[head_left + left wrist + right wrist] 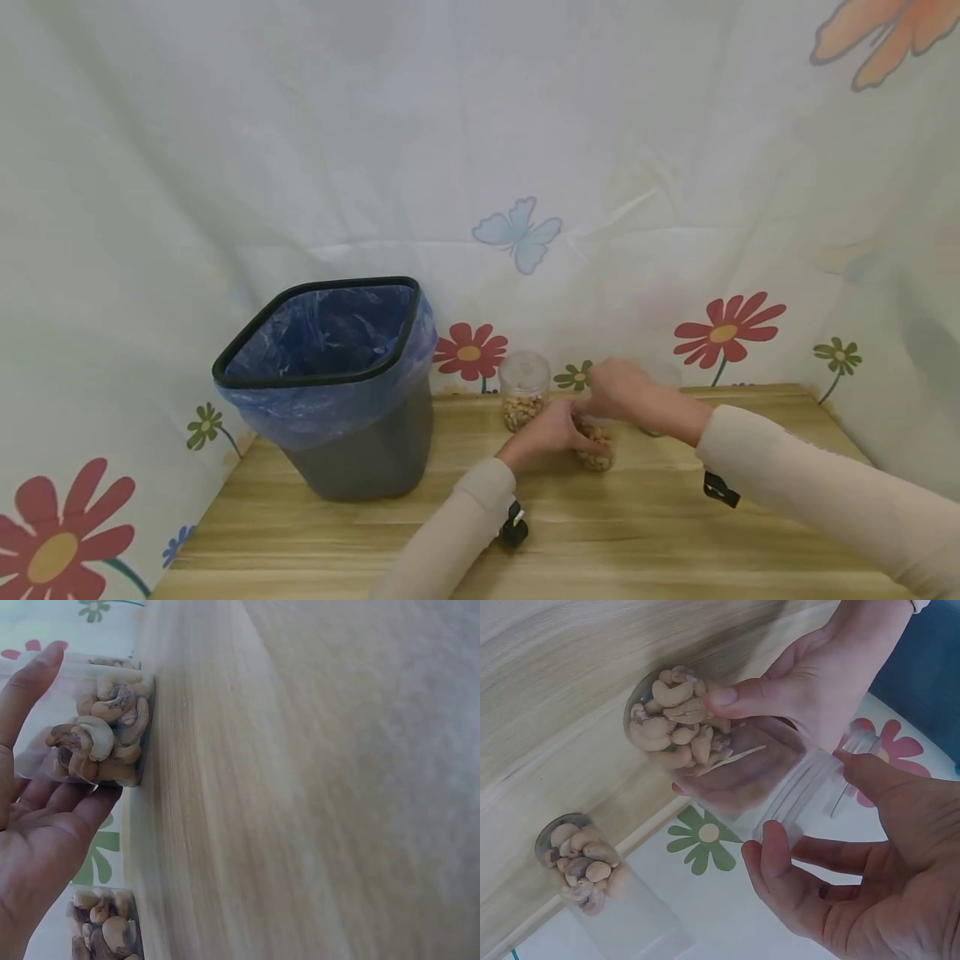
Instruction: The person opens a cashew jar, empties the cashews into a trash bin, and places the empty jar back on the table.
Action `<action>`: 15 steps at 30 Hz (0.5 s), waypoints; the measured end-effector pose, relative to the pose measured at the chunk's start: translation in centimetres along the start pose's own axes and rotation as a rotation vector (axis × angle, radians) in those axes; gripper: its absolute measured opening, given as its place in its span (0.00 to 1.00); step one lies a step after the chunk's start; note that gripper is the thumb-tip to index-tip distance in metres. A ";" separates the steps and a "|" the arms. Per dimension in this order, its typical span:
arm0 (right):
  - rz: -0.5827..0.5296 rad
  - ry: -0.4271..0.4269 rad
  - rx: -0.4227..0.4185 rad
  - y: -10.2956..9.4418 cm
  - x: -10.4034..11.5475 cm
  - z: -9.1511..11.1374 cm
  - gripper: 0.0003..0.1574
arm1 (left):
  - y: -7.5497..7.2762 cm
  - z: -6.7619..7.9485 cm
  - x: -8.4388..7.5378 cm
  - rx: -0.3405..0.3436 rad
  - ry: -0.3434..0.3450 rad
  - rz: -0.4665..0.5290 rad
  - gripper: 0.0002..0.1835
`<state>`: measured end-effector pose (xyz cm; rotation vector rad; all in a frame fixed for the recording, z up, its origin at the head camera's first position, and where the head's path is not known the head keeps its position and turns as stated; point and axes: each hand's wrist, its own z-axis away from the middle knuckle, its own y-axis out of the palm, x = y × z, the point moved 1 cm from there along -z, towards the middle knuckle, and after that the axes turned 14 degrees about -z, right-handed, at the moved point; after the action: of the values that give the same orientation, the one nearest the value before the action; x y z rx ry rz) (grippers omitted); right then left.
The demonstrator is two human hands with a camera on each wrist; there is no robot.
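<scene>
A clear jar of cashews (596, 454) stands on the wooden table in front of me. My left hand (551, 432) grips the jar's body, thumb on one side and fingers on the other, as the left wrist view shows. From above, my right hand (621, 390) holds the jar's clear lid (810, 791) between thumb and fingertips. The lid is still at the jar's mouth; whether it is loose I cannot tell. In the right wrist view the cashews (676, 724) fill the jar's lower part.
A second jar with cashews (523, 408) stands left of my hands, near the back edge. Another clear jar (663, 377) is partly hidden behind my right hand. A grey bin (375, 450) with a blue liner stands on the left. A flowered cloth (615, 275) hangs behind.
</scene>
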<state>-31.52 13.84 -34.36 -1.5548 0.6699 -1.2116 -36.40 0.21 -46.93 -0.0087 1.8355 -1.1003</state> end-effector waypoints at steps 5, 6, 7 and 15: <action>-0.012 -0.048 0.038 0.0 0.2 -0.1 0.29 | -0.2 0.5 0.1 0.016 -0.012 -0.013 0.25; -0.027 -0.060 0.047 -0.1 0.2 -0.1 0.27 | -0.2 0.6 0.1 0.019 -0.011 -0.008 0.25; -0.036 -0.077 0.055 -0.2 0.2 -0.1 0.24 | -0.3 0.7 0.1 0.024 -0.010 -0.002 0.26; -0.011 -0.258 0.177 -0.7 0.3 -0.2 0.24 | -0.7 1.7 0.2 0.051 0.000 -0.039 0.20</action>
<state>-31.68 13.78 -33.58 -1.5327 0.3761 -1.0259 -35.55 -1.46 -46.90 -0.0149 1.8131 -1.1743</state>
